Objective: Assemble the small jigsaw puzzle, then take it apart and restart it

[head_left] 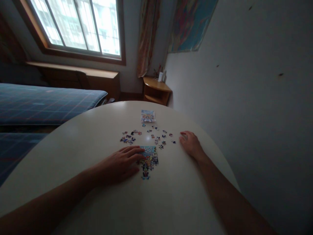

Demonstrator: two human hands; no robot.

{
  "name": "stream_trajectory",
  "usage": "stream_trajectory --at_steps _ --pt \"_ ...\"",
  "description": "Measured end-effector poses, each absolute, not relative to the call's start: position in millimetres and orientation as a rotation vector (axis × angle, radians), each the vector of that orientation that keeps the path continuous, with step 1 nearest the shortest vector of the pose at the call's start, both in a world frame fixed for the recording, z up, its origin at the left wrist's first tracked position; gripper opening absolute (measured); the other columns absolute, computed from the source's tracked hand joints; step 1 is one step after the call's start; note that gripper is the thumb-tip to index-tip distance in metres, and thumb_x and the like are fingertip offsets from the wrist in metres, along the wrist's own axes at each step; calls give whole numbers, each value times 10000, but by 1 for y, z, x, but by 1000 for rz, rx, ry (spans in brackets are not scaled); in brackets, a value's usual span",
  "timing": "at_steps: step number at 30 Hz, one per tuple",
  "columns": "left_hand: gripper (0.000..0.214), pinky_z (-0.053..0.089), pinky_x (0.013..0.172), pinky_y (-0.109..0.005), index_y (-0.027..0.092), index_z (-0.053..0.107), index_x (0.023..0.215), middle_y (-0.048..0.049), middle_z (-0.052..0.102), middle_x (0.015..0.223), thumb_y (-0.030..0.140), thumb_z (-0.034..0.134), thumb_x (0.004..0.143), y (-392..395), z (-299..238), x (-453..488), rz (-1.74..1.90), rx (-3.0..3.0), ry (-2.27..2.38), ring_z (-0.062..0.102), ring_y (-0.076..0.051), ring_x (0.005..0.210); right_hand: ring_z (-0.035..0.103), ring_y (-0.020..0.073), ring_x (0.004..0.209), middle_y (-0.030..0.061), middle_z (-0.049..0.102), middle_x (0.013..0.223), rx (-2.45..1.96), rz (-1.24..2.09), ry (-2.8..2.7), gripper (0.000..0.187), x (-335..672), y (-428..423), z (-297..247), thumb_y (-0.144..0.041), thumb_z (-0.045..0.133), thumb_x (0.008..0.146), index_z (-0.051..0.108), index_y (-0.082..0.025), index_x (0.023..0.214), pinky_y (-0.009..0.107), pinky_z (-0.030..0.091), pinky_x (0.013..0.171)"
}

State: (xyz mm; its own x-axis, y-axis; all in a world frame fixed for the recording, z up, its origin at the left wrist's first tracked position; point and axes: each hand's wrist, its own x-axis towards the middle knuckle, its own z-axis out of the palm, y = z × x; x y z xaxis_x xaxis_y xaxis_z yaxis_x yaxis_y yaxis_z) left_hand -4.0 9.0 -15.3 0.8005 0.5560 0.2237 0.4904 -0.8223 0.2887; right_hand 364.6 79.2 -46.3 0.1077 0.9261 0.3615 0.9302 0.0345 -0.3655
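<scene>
A partly joined jigsaw puzzle (152,156) lies on the white table, its top edge straight and its lower part narrowing to a strip. My left hand (123,160) rests flat from the left, with its fingertips over the puzzle's left side, hiding part of it. Loose jigsaw pieces (127,138) lie in a cluster beyond that hand, and more pieces (163,143) are scattered to the right. To the right of these, my right hand (190,142) rests on the table, fingers loosely bent and a gap between thumb and forefinger. No piece shows in it.
A printed picture packet (147,116) lies beyond the loose pieces. The round white table (97,130) has its right edge close to a wall (244,98). At the left stands a bed with a checked blue mattress (49,101). A small wooden corner cabinet (156,85) stands behind.
</scene>
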Motion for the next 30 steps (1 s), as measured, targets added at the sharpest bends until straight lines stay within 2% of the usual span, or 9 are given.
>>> stream_trajectory --at_steps 17,22,30 --pt "379 409 1133 -456 281 495 1350 -51 475 1489 285 533 973 8 -16 -3 453 2779 843 454 -249 1366 586 274 1168 143 663 1205 -1876 -11 -1809 314 365 79 -45 -261 542 856 682 -164 1119 431 412 1070" --pt "372 404 1137 -466 268 500 1337 -61 472 1492 284 536 968 8 -16 -3 433 2784 860 448 -255 1372 585 285 1170 159 661 1206 -1877 -12 -1814 325 365 79 -45 -259 540 856 681 -131 1120 418 407 1082" --pt "386 405 1134 -474 268 481 1354 -67 459 1502 275 525 971 8 -15 -3 395 2780 865 443 -258 1376 576 276 1184 151 654 1221 -1881 -6 -1815 326 365 78 -45 -263 538 859 676 -151 1131 427 411 1071"
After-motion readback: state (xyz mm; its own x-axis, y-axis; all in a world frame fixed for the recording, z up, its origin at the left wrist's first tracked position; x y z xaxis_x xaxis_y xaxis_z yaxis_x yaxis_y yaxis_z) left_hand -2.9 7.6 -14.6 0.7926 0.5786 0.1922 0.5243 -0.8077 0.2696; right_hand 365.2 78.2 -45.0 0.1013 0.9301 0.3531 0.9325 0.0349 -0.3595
